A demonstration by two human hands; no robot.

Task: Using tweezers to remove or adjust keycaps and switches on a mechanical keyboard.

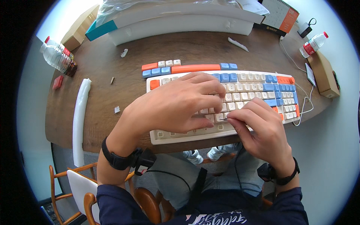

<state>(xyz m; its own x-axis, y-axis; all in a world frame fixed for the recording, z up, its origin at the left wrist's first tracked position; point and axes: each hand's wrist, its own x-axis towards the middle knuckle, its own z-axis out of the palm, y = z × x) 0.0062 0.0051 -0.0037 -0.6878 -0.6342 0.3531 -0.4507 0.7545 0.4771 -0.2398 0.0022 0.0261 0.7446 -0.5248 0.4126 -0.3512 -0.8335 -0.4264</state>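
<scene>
A white keyboard (187, 137) with cream, blue and orange keycaps lies on the table before me. Its lowest row shows bare switches without caps. My left hand (176, 101) is spread over the left half, fingers bent and apart, fingertips at the keys and thumb by the lower letter row. With thumb and forefinger pinched, my right hand (258, 125) holds a thin metal tool (225, 119) against a cream keycap (219, 118). Most of the tool is hidden in the fingers. Above the keyboard lie loose keycaps, including a long orange spacebar (195, 68), blue ones (161, 71) and several cream ones (169, 63).
A long foam-lined box (180, 28) spans the table's back. Plastic bottles (56, 56) stand at left, another bottle (314, 44) at right beside a cardboard box (323, 75). A white foam strip (79, 120) overhangs the left front edge. A white cable (308, 101) loops at right.
</scene>
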